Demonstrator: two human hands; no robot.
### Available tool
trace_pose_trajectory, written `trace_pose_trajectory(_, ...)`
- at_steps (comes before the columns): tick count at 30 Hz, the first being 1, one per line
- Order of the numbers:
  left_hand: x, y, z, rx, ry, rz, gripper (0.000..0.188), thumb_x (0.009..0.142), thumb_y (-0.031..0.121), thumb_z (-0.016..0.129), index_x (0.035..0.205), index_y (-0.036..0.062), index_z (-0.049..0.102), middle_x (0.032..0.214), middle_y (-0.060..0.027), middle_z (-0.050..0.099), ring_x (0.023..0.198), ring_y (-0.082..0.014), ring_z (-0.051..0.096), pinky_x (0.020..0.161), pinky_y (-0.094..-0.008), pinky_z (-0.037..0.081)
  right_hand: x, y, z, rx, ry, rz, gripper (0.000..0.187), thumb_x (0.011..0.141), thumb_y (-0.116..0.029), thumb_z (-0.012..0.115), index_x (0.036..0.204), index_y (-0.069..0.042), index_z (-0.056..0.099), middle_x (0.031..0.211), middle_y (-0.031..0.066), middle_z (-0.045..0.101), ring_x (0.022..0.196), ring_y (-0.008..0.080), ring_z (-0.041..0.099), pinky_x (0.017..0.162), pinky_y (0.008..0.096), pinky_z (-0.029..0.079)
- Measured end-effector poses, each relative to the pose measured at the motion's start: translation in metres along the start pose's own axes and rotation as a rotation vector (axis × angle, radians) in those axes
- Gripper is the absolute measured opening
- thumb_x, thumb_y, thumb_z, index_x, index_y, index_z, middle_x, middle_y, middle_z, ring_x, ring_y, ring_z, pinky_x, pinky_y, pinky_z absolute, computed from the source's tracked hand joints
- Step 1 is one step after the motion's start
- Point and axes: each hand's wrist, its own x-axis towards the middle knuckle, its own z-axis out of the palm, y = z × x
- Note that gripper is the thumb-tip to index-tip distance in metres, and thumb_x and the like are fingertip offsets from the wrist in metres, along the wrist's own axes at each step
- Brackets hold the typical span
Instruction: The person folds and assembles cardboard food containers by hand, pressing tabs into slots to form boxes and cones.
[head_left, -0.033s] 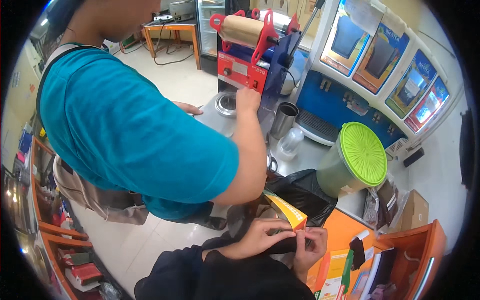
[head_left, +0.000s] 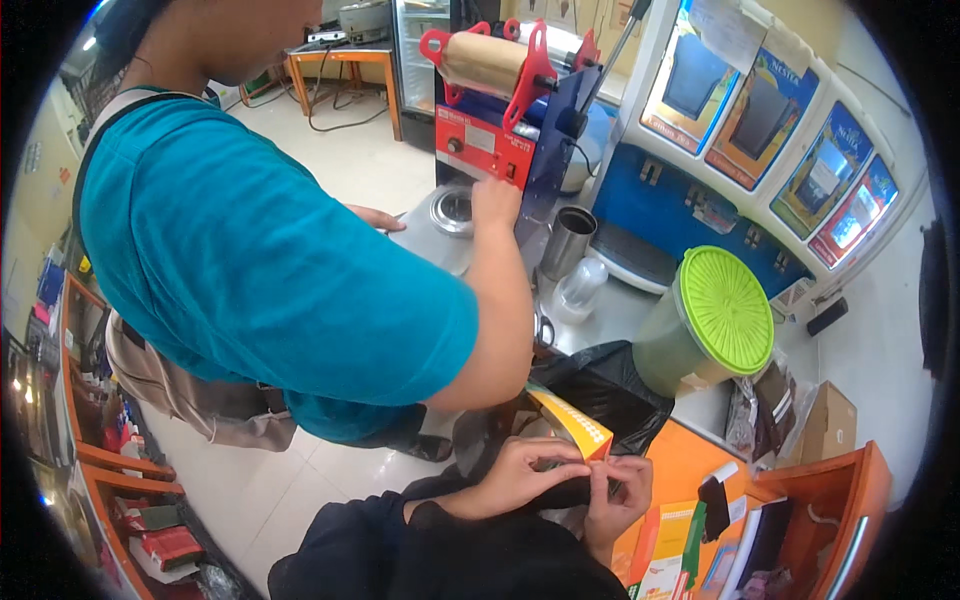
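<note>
A long yellow folded carton [head_left: 570,418] with pale dots and a red end points away from me toward a black plastic bag [head_left: 610,385]. My left hand [head_left: 525,475] grips its near end from the left, thumb stretched along the lower edge. At the red end tip, the fingers of my right hand [head_left: 618,490] pinch the carton, close to my left thumb. The underside of the carton and some of my fingertips are hidden. Flat yellow, green and white printed cardboard pieces [head_left: 670,535] lie on the orange tabletop [head_left: 685,455] to the right.
A person in a teal shirt [head_left: 270,260] stands close on the left, one hand at a red and blue cup-sealing machine [head_left: 490,140]. A green-lidded tub [head_left: 715,325], steel cup [head_left: 568,243] and drink dispenser [head_left: 700,210] stand beyond. A dark phone-like object [head_left: 714,508] lies near the cardboard.
</note>
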Motion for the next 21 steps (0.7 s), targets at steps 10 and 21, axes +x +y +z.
trace_pose_trajectory(10,0.007,-0.018,-0.004,-0.280,0.150,-0.018,0.014,0.081,-0.002,0.061,0.095,-0.0051,0.061,0.114,-0.0097,0.050,0.096,-0.0162,0.058,0.083,-0.0275,0.049,-0.006,-0.008,0.015,-0.386,-0.201,-0.124,0.033,0.072,0.003,0.063,0.105,0.000,0.061,0.104,0.0157,0.053,0.095,0.0295,0.052,0.081,0.0349,0.043)
trace_pose_trajectory(21,0.015,-0.015,-0.007,-0.111,0.165,-0.043,0.010,0.080,-0.002,0.061,0.090,-0.0027,0.063,0.089,-0.0097,0.063,0.085,-0.0143,0.059,0.075,-0.0257,0.046,0.005,-0.010,0.000,-0.432,-0.450,-0.043,0.047,0.080,-0.009,0.054,0.123,0.007,0.043,0.134,0.0253,0.031,0.122,0.0375,0.034,0.099,0.0441,0.029)
